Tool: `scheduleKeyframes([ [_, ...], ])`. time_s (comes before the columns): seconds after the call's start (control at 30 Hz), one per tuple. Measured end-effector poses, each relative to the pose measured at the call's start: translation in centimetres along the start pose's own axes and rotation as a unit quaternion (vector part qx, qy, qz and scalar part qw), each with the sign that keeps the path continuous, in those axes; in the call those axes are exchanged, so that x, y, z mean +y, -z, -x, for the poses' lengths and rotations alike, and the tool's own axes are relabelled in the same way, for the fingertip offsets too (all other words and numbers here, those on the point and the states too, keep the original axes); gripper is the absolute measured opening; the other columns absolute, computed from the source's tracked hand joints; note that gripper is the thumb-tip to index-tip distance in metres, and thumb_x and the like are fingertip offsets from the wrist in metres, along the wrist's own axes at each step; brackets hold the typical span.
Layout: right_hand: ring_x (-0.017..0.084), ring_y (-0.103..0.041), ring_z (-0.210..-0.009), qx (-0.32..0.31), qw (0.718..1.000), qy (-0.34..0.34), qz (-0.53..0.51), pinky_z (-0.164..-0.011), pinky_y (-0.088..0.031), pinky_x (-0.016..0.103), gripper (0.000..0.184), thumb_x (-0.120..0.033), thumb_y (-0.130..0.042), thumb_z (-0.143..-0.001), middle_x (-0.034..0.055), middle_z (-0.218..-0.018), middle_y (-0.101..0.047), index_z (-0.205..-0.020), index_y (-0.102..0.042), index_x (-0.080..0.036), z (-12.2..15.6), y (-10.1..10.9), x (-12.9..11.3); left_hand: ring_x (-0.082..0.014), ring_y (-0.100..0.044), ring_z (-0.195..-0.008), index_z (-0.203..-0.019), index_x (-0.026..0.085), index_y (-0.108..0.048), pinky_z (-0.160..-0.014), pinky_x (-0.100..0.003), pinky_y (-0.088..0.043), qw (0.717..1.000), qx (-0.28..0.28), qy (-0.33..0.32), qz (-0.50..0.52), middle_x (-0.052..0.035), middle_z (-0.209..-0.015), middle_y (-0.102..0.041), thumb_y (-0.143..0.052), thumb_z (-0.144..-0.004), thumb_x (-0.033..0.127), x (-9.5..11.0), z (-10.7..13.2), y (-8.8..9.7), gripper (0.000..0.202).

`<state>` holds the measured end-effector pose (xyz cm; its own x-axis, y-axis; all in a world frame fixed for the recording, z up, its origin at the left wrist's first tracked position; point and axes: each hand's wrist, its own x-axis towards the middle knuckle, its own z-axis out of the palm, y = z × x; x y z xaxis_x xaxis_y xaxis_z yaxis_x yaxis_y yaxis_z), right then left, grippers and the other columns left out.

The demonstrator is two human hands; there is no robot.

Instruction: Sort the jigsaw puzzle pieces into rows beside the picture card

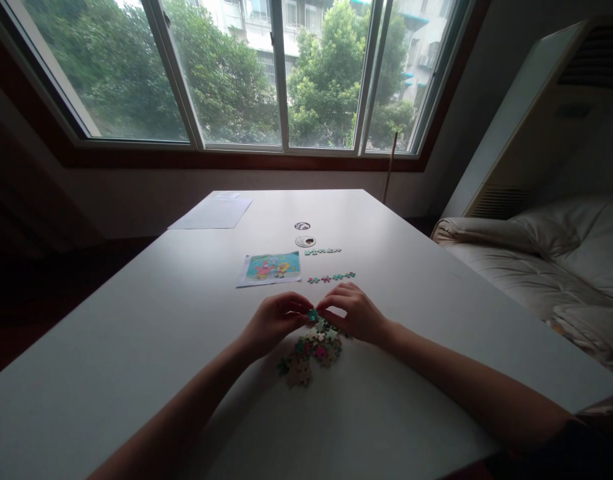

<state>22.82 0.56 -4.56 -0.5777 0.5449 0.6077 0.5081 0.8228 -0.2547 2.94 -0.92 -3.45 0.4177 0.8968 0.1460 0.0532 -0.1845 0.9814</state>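
Between my two hands is a teal jigsaw puzzle piece [312, 315], just above a heap of loose pieces. My left hand [279, 321] pinches it from the left with thumb and fingers. From the right, the fingertips of my right hand [354, 311] close on its other edge. The heap of puzzle pieces [319, 348] lies below the hands, with green, pink and bare-backed pieces mixed. Beyond my right hand runs a row of pieces [331, 277], and a second row [322, 251] lies farther off. A colourful cartoon picture sheet [271, 268] sits left of the rows.
The white table [411, 373] stretches toward the window. Two small round items [305, 241] lie past the picture, and paper sheets [211, 213] rest at the far left corner. A pale padded sofa [526, 260] stands at the right beside a tall appliance [526, 113].
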Motion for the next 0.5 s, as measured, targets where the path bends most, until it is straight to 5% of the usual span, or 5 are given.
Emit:
scheduleKeyframes([
  [0.27, 0.013, -0.056, -0.074, 0.021, 1.000, -0.002, 0.010, -0.073, -0.038, 0.029, 0.008, -0.025, -0.055, -0.079, 0.0009, -0.077, -0.065, -0.079, -0.062, -0.021, -0.2, 0.3, 0.0, -0.0154, -0.061, -0.073, -0.081, 0.012, -0.059, -0.070, -0.031, -0.051, 1.000, 0.011, 0.004, -0.008, -0.0041, -0.077, -0.064, -0.065, -0.066, 0.021, -0.4, -0.1, 0.5, 0.019],
  [0.5, 0.013, -0.058, -0.072, 0.119, 0.991, -0.038, 0.042, -0.071, -0.040, 0.028, 0.008, -0.023, -0.055, -0.080, 0.0010, -0.078, -0.066, -0.080, -0.062, -0.021, 0.1, 1.2, 2.7, -0.0132, -0.058, -0.066, -0.078, 0.015, -0.062, -0.057, -0.024, -0.046, 0.974, 0.062, -0.013, -0.215, -0.0035, -0.075, -0.064, -0.057, -0.070, 0.024, -1.1, -0.3, 2.3, 0.013],
])
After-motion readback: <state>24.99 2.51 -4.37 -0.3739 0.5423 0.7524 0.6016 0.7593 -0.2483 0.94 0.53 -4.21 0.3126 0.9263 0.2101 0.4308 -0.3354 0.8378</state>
